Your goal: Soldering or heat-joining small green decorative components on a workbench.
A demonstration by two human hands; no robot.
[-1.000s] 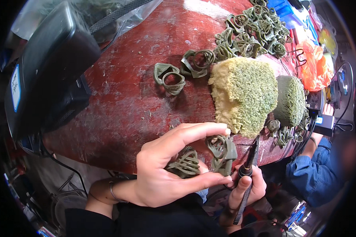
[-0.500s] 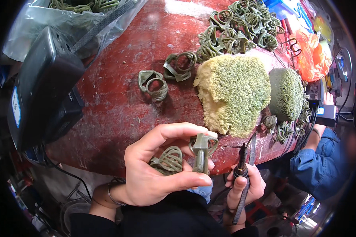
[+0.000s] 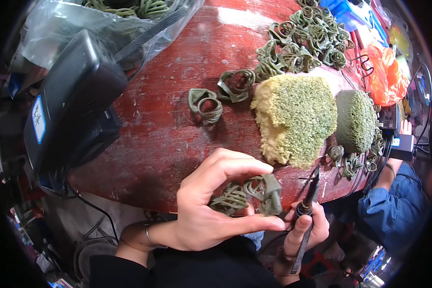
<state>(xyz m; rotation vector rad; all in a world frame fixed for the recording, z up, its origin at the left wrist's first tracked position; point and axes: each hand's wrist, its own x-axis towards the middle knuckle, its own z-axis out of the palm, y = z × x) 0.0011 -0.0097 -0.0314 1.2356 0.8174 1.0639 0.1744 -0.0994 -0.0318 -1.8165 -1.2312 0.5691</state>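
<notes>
My left hand is curled around two olive-green openwork ring-shaped pieces. One ring piece sits toward the thumb and fingertips; the other, a looped ring piece, lies deeper toward the palm. To the right, my right hand grips a dark pen-like tool with a thin bent tip, together with a flat metal file running down past the wrist. The tool's tip points up toward the table, apart from the ring pieces.
A yellow-green porous sponge block lies on the red table, beside a round green block. Behind are a heap of green rings and two loose ones. A black device stands left; another person's blue sleeve is at right.
The piece at my left fingertips has turned, showing a different side. The whole scene has shifted rightward in the view. My right hand keeps its hold on the tool and file.
</notes>
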